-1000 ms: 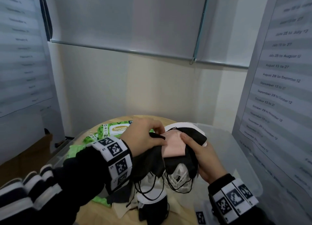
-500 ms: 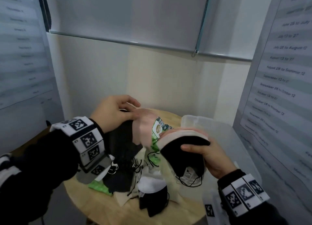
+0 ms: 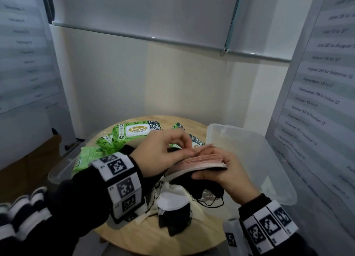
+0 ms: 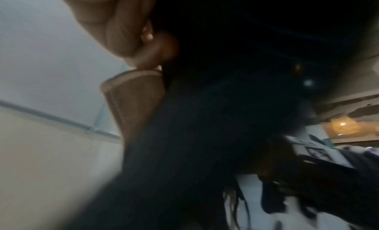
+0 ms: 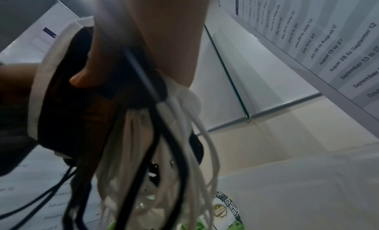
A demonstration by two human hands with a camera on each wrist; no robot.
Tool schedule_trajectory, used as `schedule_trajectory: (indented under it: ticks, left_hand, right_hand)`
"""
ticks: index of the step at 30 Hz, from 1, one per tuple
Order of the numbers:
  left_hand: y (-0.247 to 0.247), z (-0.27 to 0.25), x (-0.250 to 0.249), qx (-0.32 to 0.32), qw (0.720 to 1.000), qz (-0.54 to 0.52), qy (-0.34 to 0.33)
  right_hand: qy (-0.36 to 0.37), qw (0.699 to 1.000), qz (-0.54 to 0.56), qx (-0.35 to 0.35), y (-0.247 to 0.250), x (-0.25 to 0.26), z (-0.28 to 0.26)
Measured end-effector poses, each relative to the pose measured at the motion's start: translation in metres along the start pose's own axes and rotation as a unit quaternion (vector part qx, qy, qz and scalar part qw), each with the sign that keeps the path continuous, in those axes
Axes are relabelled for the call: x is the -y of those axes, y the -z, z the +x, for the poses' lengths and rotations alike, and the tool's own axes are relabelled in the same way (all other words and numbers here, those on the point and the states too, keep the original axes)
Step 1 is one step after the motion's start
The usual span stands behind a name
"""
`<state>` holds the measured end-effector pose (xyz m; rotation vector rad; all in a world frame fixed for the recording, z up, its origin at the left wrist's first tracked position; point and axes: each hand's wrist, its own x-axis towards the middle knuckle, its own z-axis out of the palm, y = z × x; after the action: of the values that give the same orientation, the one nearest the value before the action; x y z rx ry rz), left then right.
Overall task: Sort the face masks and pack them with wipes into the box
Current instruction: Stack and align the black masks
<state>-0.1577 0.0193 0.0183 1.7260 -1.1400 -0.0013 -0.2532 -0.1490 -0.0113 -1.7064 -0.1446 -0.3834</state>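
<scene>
My right hand (image 3: 199, 163) grips a stack of face masks (image 3: 211, 162), pink on top, white and black below, held above the table beside the clear plastic box (image 3: 249, 140). In the right wrist view its fingers (image 5: 147, 39) clamp the stack (image 5: 67, 104), and black and white ear loops (image 5: 178, 152) hang down. My left hand (image 3: 189, 148) is curled at the stack's left end and pinches the top pink mask (image 3: 194, 157). The left wrist view shows the curled fingers (image 4: 127, 31), the pink mask's edge (image 4: 135, 100) and a black mask (image 4: 205, 136) against the palm.
Green packs of wipes (image 3: 134, 130) lie at the back of the round wooden table (image 3: 169, 242). Loose white and black masks (image 3: 172, 209) sit on the table under my hands. The box's lid (image 3: 232, 238) lies at the front right. Walls with printed sheets stand close on both sides.
My left hand has come right and down from the upper left, bringing a pink mask onto the stack. My right hand has turned the stack flatter and lifted it a little.
</scene>
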Motion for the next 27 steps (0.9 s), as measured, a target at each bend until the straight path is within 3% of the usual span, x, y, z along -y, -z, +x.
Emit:
schedule_trajectory:
  ticks: [5,13,18,21,24,27]
  left_hand:
    - [-0.003,-0.003,0.004,0.044,0.998,-0.035,0.002]
    - [0.003,-0.001,0.003,0.087,0.995,-0.037,0.01]
    - [0.006,-0.001,-0.003,0.101,0.993,-0.054,0.017]
    - [0.01,-0.001,-0.004,0.136,0.988,-0.063,0.047]
    - [0.015,0.0,0.005,0.159,0.984,0.022,0.072]
    - [0.015,0.0,0.019,0.174,0.974,0.126,0.074]
  right_hand:
    - [-0.033,0.999,-0.005,-0.007,0.002,0.001,-0.003]
    - [-0.003,0.999,-0.045,-0.007,0.0,0.004,-0.003]
    - [0.006,0.989,-0.104,-0.104,0.005,-0.003,0.003]
    - [0.002,0.99,-0.089,-0.114,0.007,-0.003,0.006]
    - [0.014,0.997,-0.02,-0.074,0.006,0.005,0.005]
    - [0.004,0.996,0.009,-0.092,0.005,0.005,0.008]
